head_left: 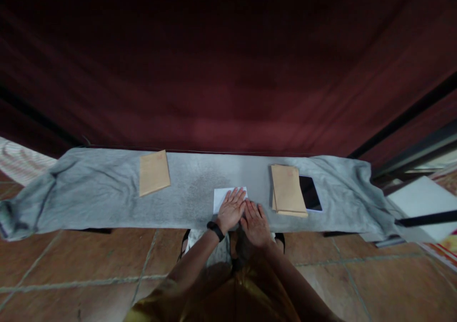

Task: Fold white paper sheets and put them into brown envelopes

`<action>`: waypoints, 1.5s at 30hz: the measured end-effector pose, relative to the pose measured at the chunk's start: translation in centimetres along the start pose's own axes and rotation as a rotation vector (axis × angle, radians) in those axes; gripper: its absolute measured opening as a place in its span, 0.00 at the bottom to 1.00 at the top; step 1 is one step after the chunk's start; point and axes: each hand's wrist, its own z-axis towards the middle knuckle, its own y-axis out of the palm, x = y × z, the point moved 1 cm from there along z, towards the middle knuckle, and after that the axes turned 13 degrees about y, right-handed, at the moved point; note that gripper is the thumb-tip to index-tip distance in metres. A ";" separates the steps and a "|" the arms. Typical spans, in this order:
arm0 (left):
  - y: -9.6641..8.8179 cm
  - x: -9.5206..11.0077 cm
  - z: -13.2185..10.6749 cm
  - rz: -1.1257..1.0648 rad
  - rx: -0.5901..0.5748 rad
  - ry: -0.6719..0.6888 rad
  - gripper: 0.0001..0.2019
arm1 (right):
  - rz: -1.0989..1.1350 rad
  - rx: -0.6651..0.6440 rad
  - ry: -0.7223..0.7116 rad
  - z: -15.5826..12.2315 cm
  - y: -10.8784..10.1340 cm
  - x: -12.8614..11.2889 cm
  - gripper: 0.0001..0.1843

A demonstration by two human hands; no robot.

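Note:
A sheet of white paper [220, 198] lies on the grey cloth in front of me. My left hand [232, 209], with a dark band on its wrist, rests flat across the paper with its fingers stretched out, covering the right part of it. Beside it, my right hand [256, 223] lies palm down at the paper's right edge, fingers extended and close to the left hand. Whether its fingertips touch the paper I cannot tell. A stack of brown paper envelopes [286, 189] sits to the right of my hands, and a single brown envelope [154, 172] lies off to the left.
A dark-screened phone or tablet [310, 193] is partly under the envelope stack. The narrow table wears a grey cloth [193, 184], bunched at both ends. Behind it hangs a dark red curtain [221, 98]. A white panel [424, 203] stands at the far right, above a tiled floor [117, 260].

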 end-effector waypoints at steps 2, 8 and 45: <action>0.0 0.3 0.8 -0.022 -0.014 0.057 0.24 | -0.003 -0.004 -0.001 0.0 0.1 0.1 0.27; 0.0 0.0 0.8 -0.012 0.000 0.049 0.26 | -0.001 -0.007 0.012 0.1 0.0 0.1 0.26; -2.1 -3.2 -4.3 0.207 -0.032 -0.234 0.34 | -0.058 0.069 0.038 5.2 2.5 -0.5 0.31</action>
